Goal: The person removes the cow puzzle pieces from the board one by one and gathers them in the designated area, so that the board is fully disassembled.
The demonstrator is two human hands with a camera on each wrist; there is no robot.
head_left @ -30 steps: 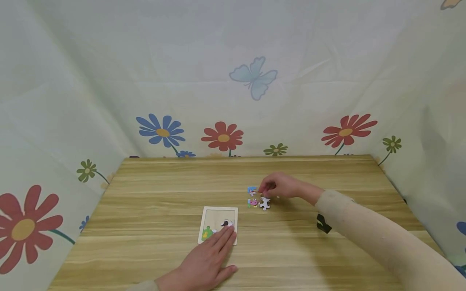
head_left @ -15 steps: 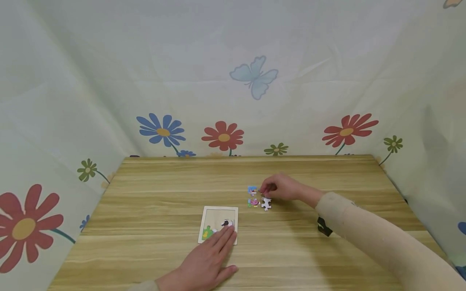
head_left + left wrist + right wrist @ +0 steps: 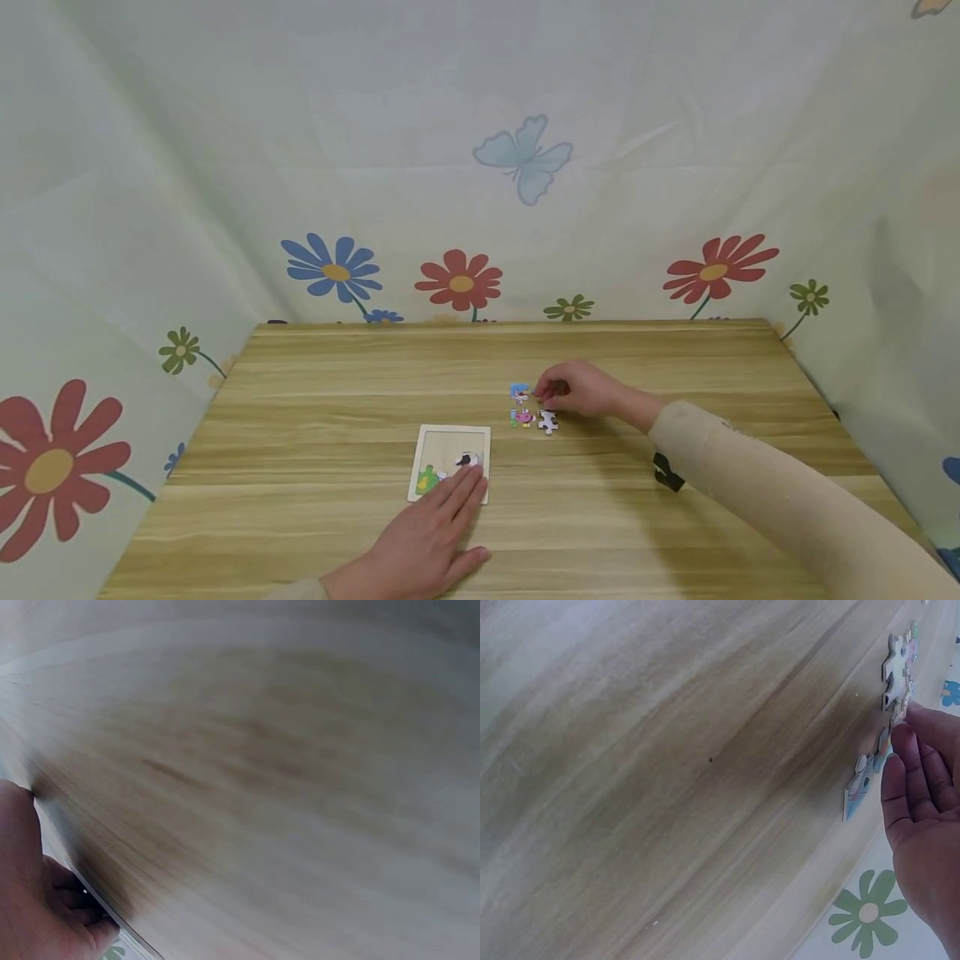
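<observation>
My left hand [image 3: 429,533] lies with straight fingers over the lower right of a puzzle board [image 3: 450,430], a pale-framed tray. A green piece [image 3: 428,480] and a black-and-white piece [image 3: 468,459] sit in it; the fingers hide part of it. Beyond the board, my right hand [image 3: 581,389] is at a small cluster of loose pieces. Its thumb and fingertips pinch a puzzle piece, mostly hidden by the fingers. Beside it lie a blue piece [image 3: 518,392], a pink-and-green piece [image 3: 521,418] and a white piece with dark patches [image 3: 548,422]. The right wrist view shows the white piece [image 3: 894,669] near the fingertips.
Everything stands on a wood-grain table [image 3: 337,375]. A small black object [image 3: 666,472] lies partly behind the right sleeve [image 3: 720,458]. Flower-printed cloth [image 3: 375,167] rises along the back and sides of the table.
The white piece with dark patches has shifted very slightly to the right beneath my right hand. That hand stays almost in place, and the left hand has not moved.
</observation>
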